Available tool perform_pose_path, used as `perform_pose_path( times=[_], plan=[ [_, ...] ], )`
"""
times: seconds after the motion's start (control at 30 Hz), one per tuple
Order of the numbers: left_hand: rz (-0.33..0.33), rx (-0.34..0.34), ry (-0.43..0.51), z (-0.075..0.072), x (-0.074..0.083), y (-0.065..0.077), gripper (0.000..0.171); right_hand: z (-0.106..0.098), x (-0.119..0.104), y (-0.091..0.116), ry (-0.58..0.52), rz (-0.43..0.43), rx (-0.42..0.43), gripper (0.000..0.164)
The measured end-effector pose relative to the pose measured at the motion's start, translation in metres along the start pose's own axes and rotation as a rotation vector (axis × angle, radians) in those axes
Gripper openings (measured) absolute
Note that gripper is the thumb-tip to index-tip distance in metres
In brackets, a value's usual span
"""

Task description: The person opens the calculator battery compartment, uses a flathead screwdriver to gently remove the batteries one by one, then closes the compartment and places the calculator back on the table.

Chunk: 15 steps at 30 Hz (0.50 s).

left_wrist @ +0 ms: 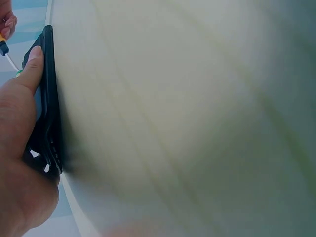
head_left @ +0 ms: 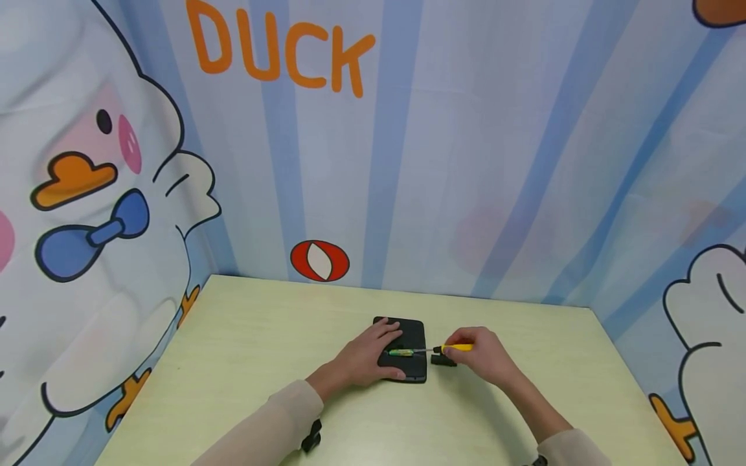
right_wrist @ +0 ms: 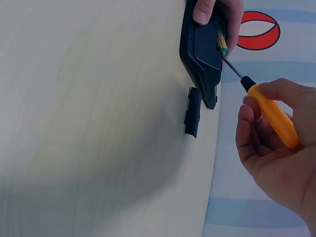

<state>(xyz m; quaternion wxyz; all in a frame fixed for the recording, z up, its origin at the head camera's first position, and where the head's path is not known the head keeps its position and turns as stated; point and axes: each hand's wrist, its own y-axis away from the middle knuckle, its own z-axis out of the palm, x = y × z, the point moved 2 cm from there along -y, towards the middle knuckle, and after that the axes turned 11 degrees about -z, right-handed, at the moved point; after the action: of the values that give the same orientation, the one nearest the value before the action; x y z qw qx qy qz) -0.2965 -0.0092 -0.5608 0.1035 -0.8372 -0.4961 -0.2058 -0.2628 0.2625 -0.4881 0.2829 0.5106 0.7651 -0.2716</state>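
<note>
A flat black battery-powered device (head_left: 412,331) lies on the table, a green battery (head_left: 401,353) showing in its upper side. Across it rests my left hand (head_left: 370,353), its thumb on the near part and the fingers spread over the far part. My right hand (head_left: 482,353) pinches the yellow handle of a screwdriver (right_wrist: 274,116) between thumb and fingers. Its thin metal shaft points left, with the tip right at the end of the battery. Beside the device, below the screwdriver, lies a small black cover (right_wrist: 193,112).
The pale wooden table (head_left: 262,323) carries the device and cover near its middle. Behind it hangs a blue striped curtain (head_left: 437,162) with duck prints, and the same cloth continues along both sides.
</note>
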Motion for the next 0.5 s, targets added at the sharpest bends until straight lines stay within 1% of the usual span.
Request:
perform_pose_path(
  times=[0.1,0.27,0.4,0.5],
  plan=[
    [0.003,0.002,0.0,0.0014,-0.001,-0.0007,0.092,-0.001,-0.0025,-0.0003,0.054,-0.03,-0.025,0.003],
    [0.009,0.005,-0.01,0.0023,-0.0018,-0.0016,0.092,-0.0038,-0.0046,0.0002,0.099,-0.098,-0.115,0.005],
    [0.007,0.004,-0.011,0.0018,-0.0013,-0.001,0.091,-0.0041,-0.0057,0.0009,0.096,-0.132,-0.193,0.011],
    [0.001,0.002,-0.005,0.0008,-0.0004,-0.0001,0.091,-0.0033,-0.0064,0.0014,0.09,-0.15,-0.231,0.01]
  ],
)
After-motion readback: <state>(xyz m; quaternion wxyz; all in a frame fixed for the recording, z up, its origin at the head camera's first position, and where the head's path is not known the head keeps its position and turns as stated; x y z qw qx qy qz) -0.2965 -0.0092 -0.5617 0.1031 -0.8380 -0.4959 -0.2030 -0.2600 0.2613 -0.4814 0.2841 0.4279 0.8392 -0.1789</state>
